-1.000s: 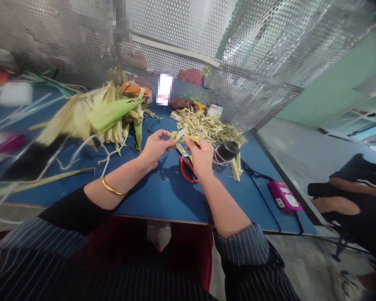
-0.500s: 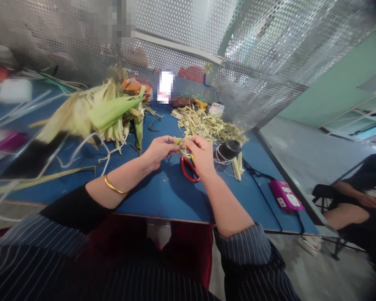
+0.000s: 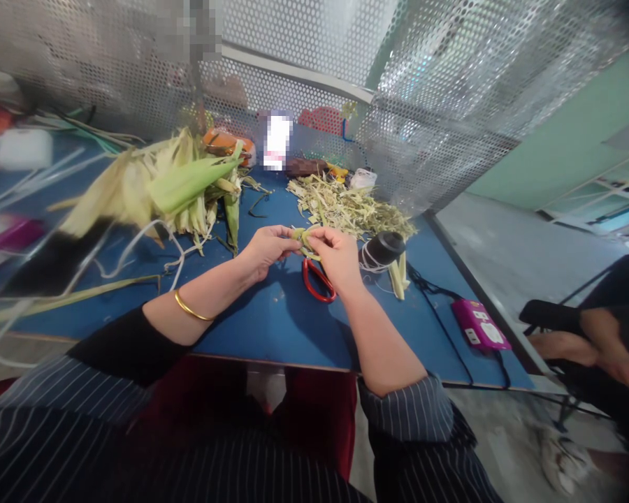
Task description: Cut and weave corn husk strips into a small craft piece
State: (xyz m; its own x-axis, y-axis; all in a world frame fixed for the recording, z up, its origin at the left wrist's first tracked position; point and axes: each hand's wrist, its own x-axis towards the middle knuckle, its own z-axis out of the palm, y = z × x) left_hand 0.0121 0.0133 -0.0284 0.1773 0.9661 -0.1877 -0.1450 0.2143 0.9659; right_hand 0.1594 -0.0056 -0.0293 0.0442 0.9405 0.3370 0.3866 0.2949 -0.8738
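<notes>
My left hand (image 3: 266, 251) pinches one side of a small yellow-green strip of corn husk (image 3: 305, 239), bent into a loop. The thumb and fingers of my right hand (image 3: 340, 262) are closed on its other side. Both hands are held close together above the blue table. Just below them lie scissors with red handles (image 3: 321, 298), their blades mostly hidden by my right hand. To the right of that hand is a dark spool (image 3: 385, 246) wound with pale thread.
Whole corn husks (image 3: 189, 188) are heaped at the left, near a dark phone (image 3: 52, 258) and white cables. Shredded husk (image 3: 340, 206) is piled behind my hands. A purple packet (image 3: 481, 325) lies by the right edge. Beyond it sits another person (image 3: 608, 342).
The husk strip has shifted slightly in my fingers and its loop shows more clearly. Both hands keep nearly the same place. The seated person's hand and leg have moved.
</notes>
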